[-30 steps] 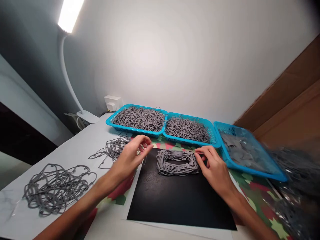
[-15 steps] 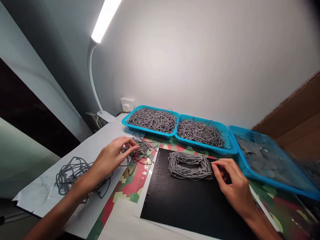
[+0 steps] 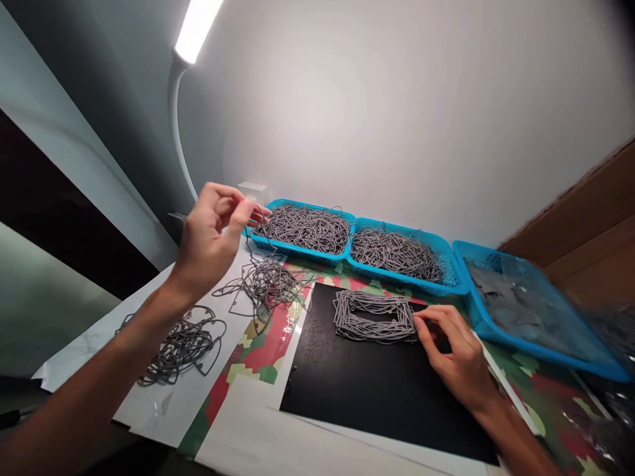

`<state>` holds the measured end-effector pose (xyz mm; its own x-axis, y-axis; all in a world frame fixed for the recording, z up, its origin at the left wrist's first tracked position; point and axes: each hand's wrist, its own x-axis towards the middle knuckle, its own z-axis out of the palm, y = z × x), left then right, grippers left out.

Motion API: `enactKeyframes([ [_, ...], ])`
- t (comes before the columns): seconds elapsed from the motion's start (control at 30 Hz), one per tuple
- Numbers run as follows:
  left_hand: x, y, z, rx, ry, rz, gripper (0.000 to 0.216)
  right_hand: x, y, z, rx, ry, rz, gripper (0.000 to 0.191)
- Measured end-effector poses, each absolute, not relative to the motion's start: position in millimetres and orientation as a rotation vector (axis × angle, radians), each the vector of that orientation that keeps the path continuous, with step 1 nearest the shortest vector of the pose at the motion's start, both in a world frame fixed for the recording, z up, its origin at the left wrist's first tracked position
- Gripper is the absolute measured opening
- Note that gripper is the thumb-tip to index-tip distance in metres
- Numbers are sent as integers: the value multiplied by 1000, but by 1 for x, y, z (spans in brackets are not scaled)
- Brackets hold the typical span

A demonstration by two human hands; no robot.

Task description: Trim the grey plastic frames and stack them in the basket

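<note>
My left hand (image 3: 211,231) is raised above the left part of the table, thumb and fingers pinched on a thin grey gasket (image 3: 249,246) that dangles below it. Under it lies a tangled heap of grey gaskets (image 3: 272,281). On the black board (image 3: 342,383), thin gaskets are laid over one another as a rectangular stack (image 3: 374,334) with an open middle. My right hand (image 3: 456,357) rests at the stack's right end, thumb and index finger closed at its edge. How many strands they grip cannot be made out.
Two blue baskets (image 3: 307,252) (image 3: 409,285) full of grey gaskets stand along the wall. A third blue basket (image 3: 550,350) with flat clear bags is at right. Another loose gasket pile (image 3: 186,347) lies at left by my forearm. A lamp (image 3: 178,125) rises behind.
My left hand has risen from the tangled heap, lifting a gasket up and to the left. My right hand stays at the stack's right end. The view has shifted slightly.
</note>
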<state>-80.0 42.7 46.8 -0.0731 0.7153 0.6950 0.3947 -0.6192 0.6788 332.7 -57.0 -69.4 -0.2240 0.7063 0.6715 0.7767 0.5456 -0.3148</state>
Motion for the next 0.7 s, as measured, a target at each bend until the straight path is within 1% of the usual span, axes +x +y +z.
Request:
enactKeyframes([
  [0.07,-76,52,57,1930,1049,1901,24,332,-58,-69,-1187,-1976,-111,10],
  [0.17,-66,61,68,1960,893,1977,28,332,-59,-68,-1163,-1965,-131,12],
  [0.23,-54,59,71,1940,829,2017,26,331,-60,-67,-1143,-1960,-144,13],
  [0.37,-26,35,76,1966,722,2094,13,326,-64,-63,-1102,-1966,-138,16],
  [0.53,-3,16,80,2096,744,2038,14,320,-70,-60,-1052,-2015,-76,15],
  [0.7,4,25,72,1745,602,2156,21,314,-74,-58,-1018,-2031,39,16],
])
